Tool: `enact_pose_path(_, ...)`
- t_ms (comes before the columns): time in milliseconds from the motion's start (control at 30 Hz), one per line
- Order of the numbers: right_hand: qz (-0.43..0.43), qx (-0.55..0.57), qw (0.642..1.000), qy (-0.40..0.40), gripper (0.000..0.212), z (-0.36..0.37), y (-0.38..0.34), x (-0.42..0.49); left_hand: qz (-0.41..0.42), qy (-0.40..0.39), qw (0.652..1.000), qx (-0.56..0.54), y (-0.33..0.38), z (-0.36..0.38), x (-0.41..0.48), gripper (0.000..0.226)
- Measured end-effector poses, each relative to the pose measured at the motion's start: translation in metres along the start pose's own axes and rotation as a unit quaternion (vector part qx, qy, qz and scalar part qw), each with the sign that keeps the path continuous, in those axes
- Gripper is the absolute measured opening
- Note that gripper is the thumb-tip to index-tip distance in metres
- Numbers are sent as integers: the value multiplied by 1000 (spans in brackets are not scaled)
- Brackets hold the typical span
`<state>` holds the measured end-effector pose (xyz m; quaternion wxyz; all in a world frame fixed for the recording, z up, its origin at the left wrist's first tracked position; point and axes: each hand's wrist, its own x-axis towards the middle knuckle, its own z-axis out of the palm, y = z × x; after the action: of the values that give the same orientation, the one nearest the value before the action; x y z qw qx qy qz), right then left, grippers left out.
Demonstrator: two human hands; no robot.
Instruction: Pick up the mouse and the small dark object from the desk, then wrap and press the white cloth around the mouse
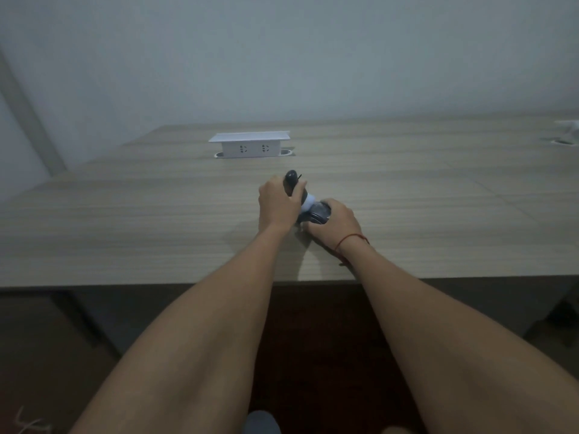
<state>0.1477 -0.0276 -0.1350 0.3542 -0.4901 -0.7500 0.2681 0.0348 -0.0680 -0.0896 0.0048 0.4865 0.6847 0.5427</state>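
A wide table [156, 214] with a pale wood-grain top fills the middle of the view, its near edge running straight across and dark floor showing below it. Behind it stands a plain grey-white wall [282, 57], and the room is dim. Toward the back of the table a white socket box [249, 145] stands raised out of the surface, its flat lid on top and two outlets facing the person. At the far right edge another white fitting [568, 130] sits by a round opening, too cut off to make out. Both bare forearms reach forward over the near edge and meet near the middle of the table, in front of the socket box. There the two hands hold a small handheld device [305, 203]. Its long axis runs diagonally, from a dark rounded end pointing up and away to the left down to a dark, slightly glossy end at the lower right, close to the table top. Between the dark ends a white band shows. The left hand [279, 205] is curled round the upper dark part, gripping it, with the rounded tip sticking out above the fingers. The right hand [335, 222] is wrapped round the lower dark end. A thin red string [351, 239] circles the right wrist.
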Motion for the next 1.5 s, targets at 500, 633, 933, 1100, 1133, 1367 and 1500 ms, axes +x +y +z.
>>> enact_pose_path(500, 14, 13, 1000, 1, 50, -3, -2, -3, -28, 16, 999, -10, -7, -7, -5, 26)
enact_pose_path(633, 12, 19, 1000, -3, 47, -3, -2, -4, 4, 18, 999, -48, 3, -9, -4, 34)
enact_pose_path(933, 7, 16, 1000, 4, 46, -1, -1, -3, -47, 38, 998, 3, -8, 3, -11, 29)
enact_pose_path(1100, 11, 16, 1000, 1, 51, -1, -1, -3, -59, 41, 997, -11, -10, 0, -9, 33)
enact_pose_path(1133, 10, 15, 1000, 1, 50, -2, -1, -3, -52, 39, 998, -26, -9, -1, -8, 33)
enact_pose_path(1367, 11, 25, 1000, 7, 42, -2, -1, -5, 31, -1, 999, -32, 1, -1, -15, 30)
enact_pose_path(1500, 10, 27, 1000, 5, 48, -2, -2, -5, -9, 28, 1000, 2, -8, 2, -11, 25)
